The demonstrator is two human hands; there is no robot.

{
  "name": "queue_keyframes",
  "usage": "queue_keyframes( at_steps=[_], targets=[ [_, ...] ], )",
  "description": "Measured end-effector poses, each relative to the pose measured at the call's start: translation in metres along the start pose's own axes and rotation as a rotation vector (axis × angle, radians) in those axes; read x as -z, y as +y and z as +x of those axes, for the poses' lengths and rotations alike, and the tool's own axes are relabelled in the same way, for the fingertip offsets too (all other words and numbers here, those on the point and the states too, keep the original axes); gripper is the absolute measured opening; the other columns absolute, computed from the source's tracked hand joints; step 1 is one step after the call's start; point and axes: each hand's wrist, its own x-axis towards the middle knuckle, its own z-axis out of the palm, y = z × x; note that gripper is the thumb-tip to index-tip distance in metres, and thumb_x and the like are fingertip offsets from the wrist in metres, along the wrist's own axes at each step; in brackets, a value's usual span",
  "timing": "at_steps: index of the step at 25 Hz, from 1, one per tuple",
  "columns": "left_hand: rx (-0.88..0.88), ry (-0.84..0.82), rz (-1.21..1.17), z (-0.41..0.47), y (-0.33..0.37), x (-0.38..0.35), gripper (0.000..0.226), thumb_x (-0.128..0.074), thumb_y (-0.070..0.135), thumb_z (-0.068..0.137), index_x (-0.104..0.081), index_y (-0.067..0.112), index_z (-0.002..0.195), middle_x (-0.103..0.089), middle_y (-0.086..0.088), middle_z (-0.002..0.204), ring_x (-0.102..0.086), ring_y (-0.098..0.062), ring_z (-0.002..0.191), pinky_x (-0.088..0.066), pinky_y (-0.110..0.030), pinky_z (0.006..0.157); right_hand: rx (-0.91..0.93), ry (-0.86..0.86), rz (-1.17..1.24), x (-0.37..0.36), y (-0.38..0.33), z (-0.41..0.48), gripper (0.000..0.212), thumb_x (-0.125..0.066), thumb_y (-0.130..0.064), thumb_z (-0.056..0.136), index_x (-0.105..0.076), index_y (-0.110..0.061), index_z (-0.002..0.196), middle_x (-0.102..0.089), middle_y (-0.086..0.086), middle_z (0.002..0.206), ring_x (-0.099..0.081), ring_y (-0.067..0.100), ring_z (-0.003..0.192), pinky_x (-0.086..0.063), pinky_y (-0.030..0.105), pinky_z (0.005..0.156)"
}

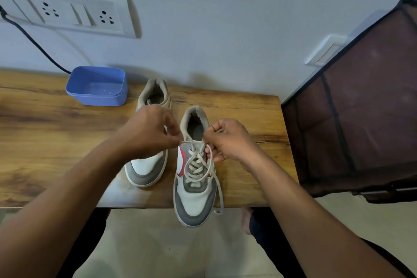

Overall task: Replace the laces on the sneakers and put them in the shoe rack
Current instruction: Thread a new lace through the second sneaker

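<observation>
With my left hand [149, 131] and right hand [228, 140] each pinched closed on the white lace [196, 165] above the right-hand sneaker [194, 194] at the wooden table's [56, 119] edge, I should pull evenly, snugging the knot centred.

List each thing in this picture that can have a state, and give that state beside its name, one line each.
Right sneaker: laced, both lace ends held at the top, toe over the table edge.
Left sneaker: standing on the table, laces hidden by the hand.
Blue tub: open, empty.
Left hand: pinching the lace.
Right hand: pinching the lace.
</observation>
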Motion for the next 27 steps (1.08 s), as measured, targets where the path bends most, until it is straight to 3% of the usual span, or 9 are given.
queue_keyframes(
  at_steps=[2, 4, 8, 10, 14, 19, 24, 27],
  targets=[
    [0.08, -0.06, -0.081, -0.003, 0.0, 0.001, 0.012, -0.081, 0.012, 0.081, -0.076, 0.019, 0.073, -0.073, 0.005, 0.069, -0.071, -0.008, 0.066, -0.058, -0.019, 0.061, -0.025, -0.007, 0.035, 0.0, 0.0, 0.001, 0.01, -0.068, -0.016, 0.092, -0.068, -0.011, 0.101, -0.077, 0.007, 0.071, -0.072, 0.018, 0.062, -0.06, 0.032, 0.06],
    [0.165, -0.124, -0.261, -0.001, 0.003, -0.006, 0.002, -0.073, 0.004, 0.087, -0.073, 0.007, 0.087, -0.076, -0.006, 0.073, -0.076, -0.021, 0.07, -0.064, -0.031, 0.066, -0.024, 0.001, 0.028, 0.001, 0.0, 0.0, 0.009, -0.069, -0.016, 0.091, -0.069, -0.011, 0.099, -0.078, 0.008, 0.073, -0.072, 0.018, 0.063, -0.061, 0.032, 0.061],
    [0.235, -0.127, -0.47, 0.005, 0.008, -0.017, 0.014, -0.068, 0.016, 0.094, -0.067, 0.002, 0.098, -0.076, -0.015, 0.081, -0.077, -0.027, 0.075, -0.065, -0.044, 0.071, 0.013, 0.035, -0.029, -0.002, -0.003, -0.003, 0.008, -0.074, -0.02, 0.091, -0.068, -0.016, 0.093, -0.078, 0.008, 0.073, -0.074, 0.017, 0.064, -0.06, 0.031, 0.058],
    [0.197, -0.093, -0.469, 0.003, 0.011, -0.022, 0.023, -0.078, 0.025, 0.09, -0.069, 0.004, 0.094, -0.076, -0.014, 0.075, -0.077, -0.026, 0.071, -0.065, -0.041, 0.067, 0.013, 0.05, -0.037, -0.002, -0.004, -0.002, 0.014, -0.078, -0.024, 0.091, -0.067, -0.016, 0.095, -0.078, 0.008, 0.073, -0.074, 0.016, 0.062, -0.057, 0.028, 0.054],
    [0.194, -0.07, -0.495, 0.003, 0.008, -0.032, 0.011, -0.079, 0.002, 0.085, -0.071, 0.0, 0.093, -0.075, -0.015, 0.07, -0.076, -0.026, 0.068, -0.065, -0.046, 0.069, 0.029, 0.042, -0.071, -0.003, -0.004, -0.001, 0.01, -0.071, -0.015, 0.088, -0.068, -0.015, 0.097, -0.078, 0.007, 0.071, -0.074, 0.016, 0.063, -0.057, 0.03, 0.057],
    [0.238, 0.021, -0.481, 0.002, 0.012, -0.035, 0.013, -0.071, 0.016, 0.095, -0.07, 0.003, 0.092, -0.075, -0.012, 0.07, -0.076, -0.024, 0.065, -0.065, -0.041, 0.066, 0.041, 0.049, -0.078, -0.003, -0.001, 0.001, 0.01, -0.073, -0.019, 0.088, -0.068, -0.016, 0.097, -0.078, 0.006, 0.072, -0.074, 0.015, 0.063, -0.056, 0.028, 0.057],
    [0.129, 0.08, -0.22, -0.004, 0.017, -0.041, 0.015, -0.085, 0.015, 0.078, -0.072, 0.018, 0.084, -0.074, 0.002, 0.064, -0.072, -0.006, 0.059, -0.064, -0.034, 0.068, 0.045, 0.053, -0.081, -0.003, 0.0, 0.003, 0.011, -0.071, -0.016, 0.087, -0.068, -0.015, 0.098, -0.077, 0.007, 0.073, -0.075, 0.017, 0.065, -0.056, 0.028, 0.057],
    [0.166, 0.0, -0.228, 0.0, 0.015, -0.028, 0.014, -0.079, 0.001, 0.081, -0.073, 0.012, 0.087, -0.076, -0.004, 0.069, -0.074, -0.013, 0.064, -0.064, -0.034, 0.069, 0.042, 0.036, -0.072, -0.003, 0.0, 0.003, 0.011, -0.071, -0.017, 0.089, -0.068, -0.015, 0.099, -0.078, 0.006, 0.072, -0.074, 0.014, 0.064, -0.056, 0.028, 0.057]
  ],
)
